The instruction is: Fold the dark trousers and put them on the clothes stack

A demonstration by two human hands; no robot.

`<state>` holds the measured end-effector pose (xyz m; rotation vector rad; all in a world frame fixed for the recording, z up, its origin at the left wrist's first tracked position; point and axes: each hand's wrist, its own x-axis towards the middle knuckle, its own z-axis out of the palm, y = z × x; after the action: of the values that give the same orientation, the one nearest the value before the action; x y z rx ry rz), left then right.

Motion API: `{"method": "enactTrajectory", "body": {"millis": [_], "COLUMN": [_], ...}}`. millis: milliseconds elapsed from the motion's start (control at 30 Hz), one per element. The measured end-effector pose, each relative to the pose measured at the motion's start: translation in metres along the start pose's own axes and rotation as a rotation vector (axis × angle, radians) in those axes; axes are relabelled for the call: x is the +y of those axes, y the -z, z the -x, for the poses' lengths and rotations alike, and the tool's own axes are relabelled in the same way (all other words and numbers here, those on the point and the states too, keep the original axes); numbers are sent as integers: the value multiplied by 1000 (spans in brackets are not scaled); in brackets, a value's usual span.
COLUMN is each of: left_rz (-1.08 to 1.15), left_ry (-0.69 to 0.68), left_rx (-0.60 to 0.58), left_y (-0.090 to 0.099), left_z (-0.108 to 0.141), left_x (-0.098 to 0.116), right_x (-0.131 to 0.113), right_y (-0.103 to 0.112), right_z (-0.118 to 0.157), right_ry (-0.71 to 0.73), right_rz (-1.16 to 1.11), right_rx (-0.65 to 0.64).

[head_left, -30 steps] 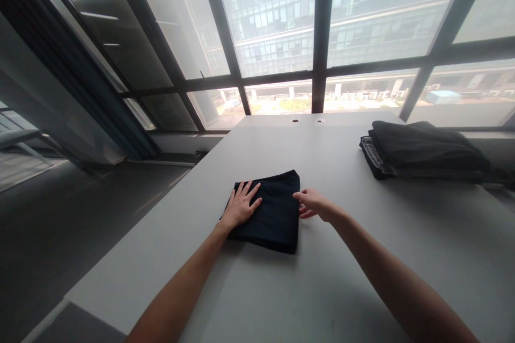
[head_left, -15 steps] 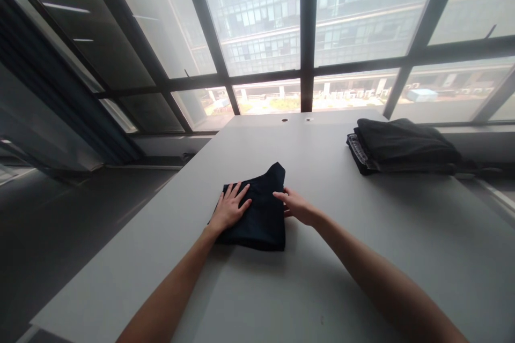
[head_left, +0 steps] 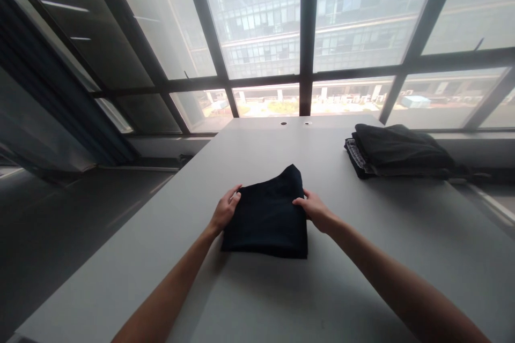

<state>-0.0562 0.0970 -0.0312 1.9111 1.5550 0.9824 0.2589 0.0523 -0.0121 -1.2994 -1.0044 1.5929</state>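
A dark navy folded garment [head_left: 267,220], its exact kind not clear, is between my hands over the white table [head_left: 257,300]. One corner of it points up at the far right. My left hand [head_left: 226,209] grips its left edge, thumb on top and fingers at the far side. On the right edge, my right hand [head_left: 316,209] pinches the cloth with the thumb above and the fingers mostly hidden beneath. A shadow lies under the near edge of the cloth.
A stack of dark folded clothes [head_left: 402,150] lies at the table's far right. Two round cable holes, one of them a dark-centred hole [head_left: 284,123], sit near the back edge. Large framed windows [head_left: 261,16] rise behind, and a dark curtain [head_left: 60,75] hangs at left.
My left hand has gone from lying flat on the garment to gripping its left edge. My right hand has closed on the right edge. The garment has shifted to the right.
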Motion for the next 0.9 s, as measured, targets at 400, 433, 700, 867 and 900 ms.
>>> {"method": "enactTrajectory", "body": {"millis": [400, 433, 700, 867, 900], "left_rz": [-9, -17, -71, -134, -143], "left_ry": [5, 3, 5, 9, 7], "left_rx": [28, 23, 11, -3, -6], "left_y": [-19, -20, -19, -17, -17], "left_z": [-3, -4, -9, -12, -13], "left_x": [-20, -21, -23, -27, -28], "right_x": [-71, -84, -194, -258, -266], "right_y": [117, 120, 144, 216, 236], "right_z": [48, 48, 33, 22, 21], "right_ry": [14, 32, 200, 469, 567], "right_rz": [-38, -6, 390, 540, 552], "right_rx": [188, 210, 296, 487, 582]}}
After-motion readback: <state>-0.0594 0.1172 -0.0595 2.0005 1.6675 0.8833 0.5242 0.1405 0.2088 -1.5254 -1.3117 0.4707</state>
